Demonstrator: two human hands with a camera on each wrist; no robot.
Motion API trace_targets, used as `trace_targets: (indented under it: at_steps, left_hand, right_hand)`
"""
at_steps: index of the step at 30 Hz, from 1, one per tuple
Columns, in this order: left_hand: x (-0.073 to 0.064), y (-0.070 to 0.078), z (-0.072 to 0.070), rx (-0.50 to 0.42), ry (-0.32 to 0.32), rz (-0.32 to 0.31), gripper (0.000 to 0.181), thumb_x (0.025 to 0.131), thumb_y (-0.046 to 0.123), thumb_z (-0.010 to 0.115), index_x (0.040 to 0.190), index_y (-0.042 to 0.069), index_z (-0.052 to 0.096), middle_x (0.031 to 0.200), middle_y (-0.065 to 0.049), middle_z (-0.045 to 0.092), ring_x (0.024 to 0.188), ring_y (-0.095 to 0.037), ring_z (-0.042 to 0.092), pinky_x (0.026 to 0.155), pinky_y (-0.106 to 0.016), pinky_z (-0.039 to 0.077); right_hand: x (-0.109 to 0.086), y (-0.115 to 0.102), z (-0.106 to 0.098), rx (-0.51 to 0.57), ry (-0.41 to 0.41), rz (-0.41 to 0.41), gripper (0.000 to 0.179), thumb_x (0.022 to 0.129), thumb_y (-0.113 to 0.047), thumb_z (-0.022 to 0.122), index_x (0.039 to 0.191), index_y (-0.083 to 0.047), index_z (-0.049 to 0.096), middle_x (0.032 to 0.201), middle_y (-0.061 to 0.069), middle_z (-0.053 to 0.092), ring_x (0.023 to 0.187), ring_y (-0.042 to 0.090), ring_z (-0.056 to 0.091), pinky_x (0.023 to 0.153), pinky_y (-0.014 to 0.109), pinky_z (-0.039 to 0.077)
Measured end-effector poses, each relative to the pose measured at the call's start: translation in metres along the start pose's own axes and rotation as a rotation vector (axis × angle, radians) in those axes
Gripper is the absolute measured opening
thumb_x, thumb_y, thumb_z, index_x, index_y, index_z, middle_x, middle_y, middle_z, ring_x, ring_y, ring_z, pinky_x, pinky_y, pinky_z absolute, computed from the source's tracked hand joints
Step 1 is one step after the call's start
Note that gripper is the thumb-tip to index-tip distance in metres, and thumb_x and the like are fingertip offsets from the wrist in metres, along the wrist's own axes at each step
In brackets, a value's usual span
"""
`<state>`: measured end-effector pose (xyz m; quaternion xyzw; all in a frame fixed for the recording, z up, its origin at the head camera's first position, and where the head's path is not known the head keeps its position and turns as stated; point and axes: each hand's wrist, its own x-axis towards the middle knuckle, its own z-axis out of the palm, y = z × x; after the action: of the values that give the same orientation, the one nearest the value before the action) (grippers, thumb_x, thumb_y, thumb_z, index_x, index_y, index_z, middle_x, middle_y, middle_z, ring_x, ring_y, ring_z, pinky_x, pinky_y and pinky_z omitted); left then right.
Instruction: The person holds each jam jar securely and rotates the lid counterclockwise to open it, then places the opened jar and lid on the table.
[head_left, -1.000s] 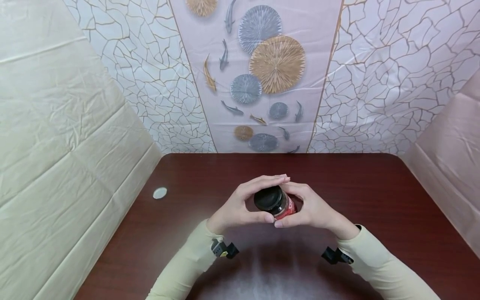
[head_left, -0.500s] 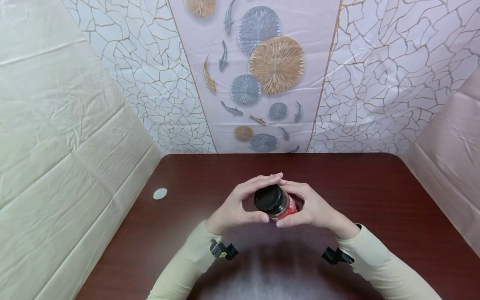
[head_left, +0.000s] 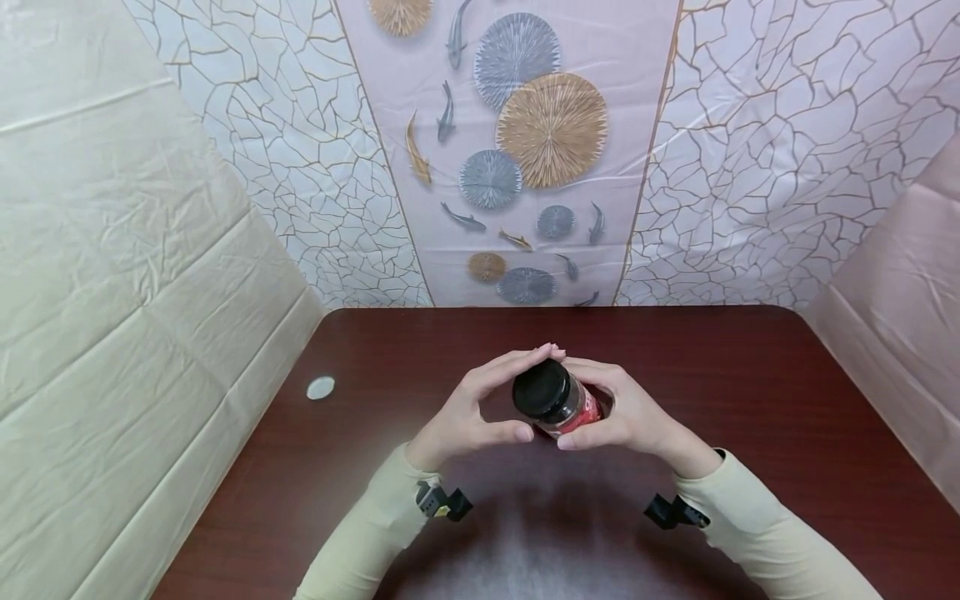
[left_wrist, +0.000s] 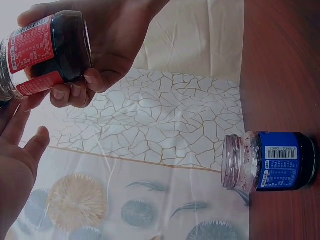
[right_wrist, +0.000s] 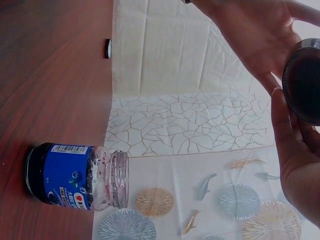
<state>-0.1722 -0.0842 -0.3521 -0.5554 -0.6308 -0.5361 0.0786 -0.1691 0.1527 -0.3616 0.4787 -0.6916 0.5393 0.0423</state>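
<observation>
My right hand (head_left: 622, 408) grips a glass jar (head_left: 576, 414) with a red label and a black lid (head_left: 542, 390), its lid end tilted toward the left. In the left wrist view the fingers of that hand wrap the base of the red-labelled jar (left_wrist: 35, 55). My left hand (head_left: 480, 408) surrounds the lid loosely, its fingers lying along the far side and the thumb standing apart from it. Below both hands, an open glass jar (left_wrist: 272, 162) with a blue label stands upright on the table, dark contents inside; the hands hide it in the head view.
A small round lid (head_left: 320, 387), white inside, lies at the left of the dark red wooden table (head_left: 405, 342); its black edge (right_wrist: 107, 48) shows in the right wrist view. Patterned cloth (head_left: 525, 283) hangs behind the table, and pale cloth (head_left: 150, 333) lines the left side.
The left thumb has drawn away from the jar, and the left hand has shifted slightly left. The red-labelled jar has moved slightly right and away in the right hand.
</observation>
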Motion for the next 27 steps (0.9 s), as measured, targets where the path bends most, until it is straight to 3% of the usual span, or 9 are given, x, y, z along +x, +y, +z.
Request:
trace_targets:
  at_steps: [10,27]
  left_hand:
    - [-0.006,0.0,-0.002,0.029,0.007,-0.022,0.077,0.096,0.046,0.067,0.154,0.003,0.04,0.149,-0.014,0.05,0.138,-0.032,0.046,0.115,-0.048,0.035]
    - [-0.014,0.0,-0.005,0.1,0.033,-0.02,0.073,0.098,0.043,0.065,0.152,0.0,0.042,0.148,-0.019,0.051,0.138,-0.03,0.047,0.115,-0.047,0.036]
  right_hand:
    - [0.001,0.003,0.001,0.008,0.001,-0.013,0.058,0.069,0.002,0.085,0.123,-0.01,0.067,0.111,0.005,0.067,0.101,0.02,0.061,0.087,0.027,0.053]
    - [0.002,0.005,0.0,0.011,0.008,-0.03,0.052,0.068,0.002,0.084,0.117,-0.011,0.069,0.101,0.003,0.066,0.092,0.019,0.061,0.081,0.028,0.054]
